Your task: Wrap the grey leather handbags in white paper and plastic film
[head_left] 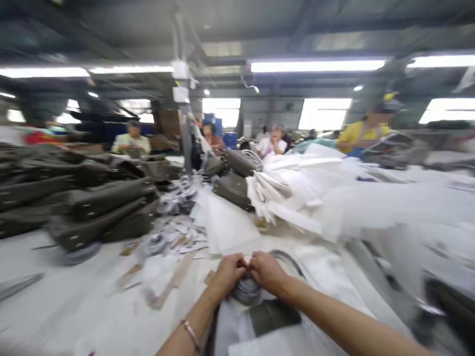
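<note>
My left hand and my right hand meet in front of me, their fingertips pinched together. What they pinch is hidden by the fingers and blur. Right under the fingers sits a grey coiled roll, perhaps of strap or tape. A dark green fabric piece lies just below it, among white sheets. Behind my right hand a grey curved band loops out. A bracelet circles my left wrist.
Dark green sewn goods are stacked at left, with more dark green pieces ahead. White sheets pile up at right. Paper scraps litter the table. Several people work beyond, one in a yellow top.
</note>
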Tool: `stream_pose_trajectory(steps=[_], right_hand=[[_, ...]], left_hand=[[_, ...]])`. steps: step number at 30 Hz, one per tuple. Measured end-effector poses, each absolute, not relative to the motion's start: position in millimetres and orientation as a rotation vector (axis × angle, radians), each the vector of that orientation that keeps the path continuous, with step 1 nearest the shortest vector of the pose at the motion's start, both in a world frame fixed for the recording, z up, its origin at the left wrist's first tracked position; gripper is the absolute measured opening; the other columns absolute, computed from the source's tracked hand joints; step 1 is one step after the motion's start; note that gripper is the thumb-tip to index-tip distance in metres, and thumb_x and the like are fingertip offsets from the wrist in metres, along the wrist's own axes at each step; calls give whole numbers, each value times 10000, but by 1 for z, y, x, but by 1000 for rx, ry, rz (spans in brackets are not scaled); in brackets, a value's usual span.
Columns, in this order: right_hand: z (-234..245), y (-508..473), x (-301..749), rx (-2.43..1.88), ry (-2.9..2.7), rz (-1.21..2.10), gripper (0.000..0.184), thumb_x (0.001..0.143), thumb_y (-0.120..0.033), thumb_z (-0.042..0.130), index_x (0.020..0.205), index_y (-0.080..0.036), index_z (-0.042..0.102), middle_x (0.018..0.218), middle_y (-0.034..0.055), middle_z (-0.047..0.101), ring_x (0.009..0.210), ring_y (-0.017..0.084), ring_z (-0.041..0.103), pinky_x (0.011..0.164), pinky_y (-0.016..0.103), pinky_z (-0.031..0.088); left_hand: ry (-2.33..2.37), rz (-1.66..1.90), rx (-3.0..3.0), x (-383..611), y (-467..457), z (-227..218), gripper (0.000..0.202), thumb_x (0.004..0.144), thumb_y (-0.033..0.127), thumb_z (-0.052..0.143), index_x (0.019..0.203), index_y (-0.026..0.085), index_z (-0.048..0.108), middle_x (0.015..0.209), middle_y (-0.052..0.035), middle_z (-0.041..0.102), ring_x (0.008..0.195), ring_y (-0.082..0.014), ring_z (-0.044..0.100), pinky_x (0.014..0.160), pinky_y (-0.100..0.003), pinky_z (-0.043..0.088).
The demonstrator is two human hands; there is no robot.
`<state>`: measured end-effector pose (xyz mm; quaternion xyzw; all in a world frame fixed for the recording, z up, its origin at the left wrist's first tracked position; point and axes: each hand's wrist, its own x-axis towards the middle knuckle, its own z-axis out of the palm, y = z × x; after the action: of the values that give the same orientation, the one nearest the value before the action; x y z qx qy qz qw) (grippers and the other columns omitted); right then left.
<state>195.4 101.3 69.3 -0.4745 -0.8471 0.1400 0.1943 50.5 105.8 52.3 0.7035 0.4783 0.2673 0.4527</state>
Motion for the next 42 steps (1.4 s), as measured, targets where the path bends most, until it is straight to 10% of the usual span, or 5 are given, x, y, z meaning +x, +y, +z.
stream_pose_trajectory(steps=[5, 16, 42], right_hand=[[91, 72, 270, -1514, -2093, 462, 172, 805, -218, 699, 967, -220, 758, 976, 23, 757, 948, 201, 686, 899, 310, 507], [124, -61, 530, -2158, -1025, 294, 320, 655, -467, 635, 782, -201, 758, 858, 67, 751, 913, 306, 658, 856, 369, 459], [42, -105, 518, -2007, -681, 491, 307, 457, -507, 695, 453, -204, 647, 491, 50, 630, 553, 232, 621, 495, 299, 457]], left_hand=[[1129, 677, 1822, 54, 130, 30, 165, 699, 333, 639, 734, 172, 619, 674, 4, 637, 746, -212, 596, 691, -284, 409], [1115, 694, 1911, 48, 140, 14, 268, 683, 439, 577, 760, 189, 635, 715, -10, 694, 697, -218, 627, 656, -287, 426], [1189, 755, 1889, 51, 136, 21, 263, 625, 430, 606, 725, 193, 660, 685, -5, 697, 664, -208, 620, 645, -280, 435]])
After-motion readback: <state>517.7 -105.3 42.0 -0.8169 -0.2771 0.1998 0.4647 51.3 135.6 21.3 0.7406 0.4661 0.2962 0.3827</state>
